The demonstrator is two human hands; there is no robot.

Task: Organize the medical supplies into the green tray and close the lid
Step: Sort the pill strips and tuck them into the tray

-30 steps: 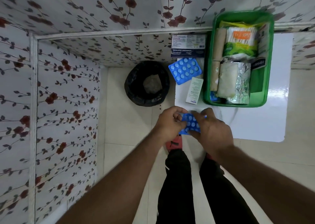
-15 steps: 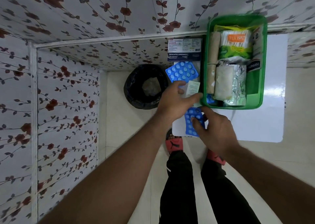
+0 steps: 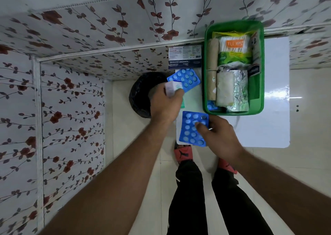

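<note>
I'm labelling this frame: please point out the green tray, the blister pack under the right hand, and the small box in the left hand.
green tray [image 3: 261, 73], head view, right wall.
blister pack [image 3: 189, 129], head view, centre.
small box [image 3: 171, 89], head view, top face.

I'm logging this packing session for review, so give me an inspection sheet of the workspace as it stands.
Surface: white table, bare at its right side.
Job's things: green tray open, holding a cotton-bud pack, rolls and a foil pack; no lid seen. Outside it: dressings box and a blue blister strip.
Clutter: nothing seen.
Grippers: left hand holds a small white box; right hand grips another blister strip at the table's near edge.
Cables: nothing seen.
Surroundings: black bin on the tiled floor, floral wall panels.
</note>
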